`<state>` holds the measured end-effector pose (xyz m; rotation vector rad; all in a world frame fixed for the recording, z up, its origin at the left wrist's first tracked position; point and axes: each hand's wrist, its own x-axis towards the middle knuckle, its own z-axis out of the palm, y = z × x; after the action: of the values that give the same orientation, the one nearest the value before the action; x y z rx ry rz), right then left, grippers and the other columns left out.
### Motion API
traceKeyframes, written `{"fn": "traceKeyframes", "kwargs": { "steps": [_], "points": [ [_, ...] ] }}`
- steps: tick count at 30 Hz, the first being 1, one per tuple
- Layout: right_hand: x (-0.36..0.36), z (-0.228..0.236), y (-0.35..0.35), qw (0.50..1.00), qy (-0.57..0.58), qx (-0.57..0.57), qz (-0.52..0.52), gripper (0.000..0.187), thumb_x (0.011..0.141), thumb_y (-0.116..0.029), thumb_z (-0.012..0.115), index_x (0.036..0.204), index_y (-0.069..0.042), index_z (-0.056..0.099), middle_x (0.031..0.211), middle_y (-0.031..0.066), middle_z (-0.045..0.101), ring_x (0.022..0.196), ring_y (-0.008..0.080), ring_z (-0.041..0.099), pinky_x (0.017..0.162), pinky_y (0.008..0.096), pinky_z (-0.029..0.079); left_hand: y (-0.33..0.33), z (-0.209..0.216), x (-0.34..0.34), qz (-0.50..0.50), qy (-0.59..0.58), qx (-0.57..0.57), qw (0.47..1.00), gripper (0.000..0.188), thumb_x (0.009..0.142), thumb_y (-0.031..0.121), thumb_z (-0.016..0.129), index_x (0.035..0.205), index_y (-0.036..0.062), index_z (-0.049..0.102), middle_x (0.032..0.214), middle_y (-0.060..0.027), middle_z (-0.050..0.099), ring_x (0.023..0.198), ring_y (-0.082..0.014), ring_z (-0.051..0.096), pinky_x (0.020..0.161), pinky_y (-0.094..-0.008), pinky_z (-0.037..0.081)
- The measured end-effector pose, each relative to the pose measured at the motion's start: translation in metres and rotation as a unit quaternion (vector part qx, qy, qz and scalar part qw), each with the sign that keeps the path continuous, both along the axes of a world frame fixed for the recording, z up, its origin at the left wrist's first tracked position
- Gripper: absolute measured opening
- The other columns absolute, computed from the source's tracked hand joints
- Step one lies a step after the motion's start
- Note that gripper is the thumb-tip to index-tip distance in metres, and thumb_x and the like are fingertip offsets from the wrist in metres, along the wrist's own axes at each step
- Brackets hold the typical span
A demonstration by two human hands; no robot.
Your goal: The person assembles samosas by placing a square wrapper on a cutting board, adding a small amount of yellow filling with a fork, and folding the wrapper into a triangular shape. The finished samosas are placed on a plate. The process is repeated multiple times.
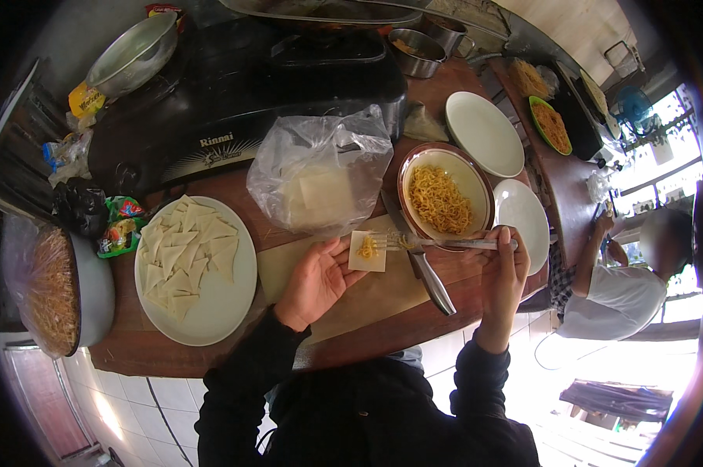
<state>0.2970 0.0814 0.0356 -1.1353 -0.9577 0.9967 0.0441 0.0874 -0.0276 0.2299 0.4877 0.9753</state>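
My left hand (318,282) holds a square dough wrapper (369,260) on its fingers, palm up. A small heap of yellow noodles lies on that wrapper, touched by the tines of a fork (437,243). The fork's handle end is pinched in my right hand (501,268). Just beyond the fork, a brown-rimmed bowl (481,167) contains more noodles (441,198). A knife (433,284) lies between my hands, partly under the fork. To the left, a white oval plate (239,288) bears several folded dough triangles (182,253). Behind my left hand, a clear plastic bag (270,167) contains stacked wrappers (320,192).
A black gas stove (235,93) spans the back. Two pale oval plates (488,132) (520,226) stand right of the bowl. At the left edge sits a large pot (93,288) with a bag of brown food (52,296). A person (624,288) sits at another table on the right.
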Motion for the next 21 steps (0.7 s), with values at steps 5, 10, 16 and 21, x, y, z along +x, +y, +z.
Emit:
{"fn": "traceKeyframes", "kwargs": {
  "steps": [5, 10, 16, 21],
  "points": [
    [-0.01, 0.012, -0.004, 0.997, -0.08, 0.009, 0.015, 0.023, 0.097, -0.019, 0.04, 0.088, 0.001, 0.048, 0.083, 0.0179, 0.06, 0.064, 0.0182, 0.061, 0.058, 0.0266, 0.053, 0.0, 0.002, 0.0, -0.01, -0.012, 0.018, 1.0, 0.053, 0.091, 0.034, 0.042, 0.126, -0.006, 0.039, 0.129, -0.0151, 0.047, 0.117, -0.0232, 0.048, 0.101, -0.0362, 0.037],
    [-0.016, 0.024, -0.006, 0.996, -0.083, 0.016, 0.036, 0.026, 0.097, -0.02, 0.039, 0.087, 0.002, 0.047, 0.082, 0.0198, 0.06, 0.064, 0.0198, 0.06, 0.057, 0.0277, 0.053, 0.0, 0.001, 0.0, -0.004, -0.002, 0.0, 1.0, 0.053, 0.091, 0.034, 0.042, 0.127, -0.0058, 0.038, 0.13, -0.0148, 0.046, 0.117, -0.0231, 0.047, 0.102, -0.0361, 0.036],
    [-0.018, 0.031, -0.008, 0.994, -0.084, 0.032, 0.06, 0.024, 0.096, -0.017, 0.041, 0.089, 0.005, 0.049, 0.083, 0.019, 0.061, 0.067, 0.0199, 0.063, 0.058, 0.0273, 0.054, 0.0, -0.001, 0.0, -0.004, -0.013, -0.006, 1.0, 0.056, 0.091, 0.035, 0.042, 0.128, -0.0064, 0.036, 0.129, -0.0149, 0.047, 0.117, -0.0229, 0.047, 0.102, -0.0357, 0.036],
    [-0.018, 0.035, -0.012, 0.991, -0.111, 0.036, 0.058, 0.025, 0.096, -0.017, 0.041, 0.088, 0.005, 0.049, 0.083, 0.0194, 0.061, 0.067, 0.0197, 0.062, 0.057, 0.0271, 0.054, 0.001, -0.002, 0.0, 0.004, -0.026, -0.011, 1.0, 0.057, 0.091, 0.036, 0.041, 0.128, -0.0074, 0.037, 0.126, -0.0164, 0.049, 0.115, -0.0235, 0.049, 0.102, -0.0353, 0.036]
  ]
}}
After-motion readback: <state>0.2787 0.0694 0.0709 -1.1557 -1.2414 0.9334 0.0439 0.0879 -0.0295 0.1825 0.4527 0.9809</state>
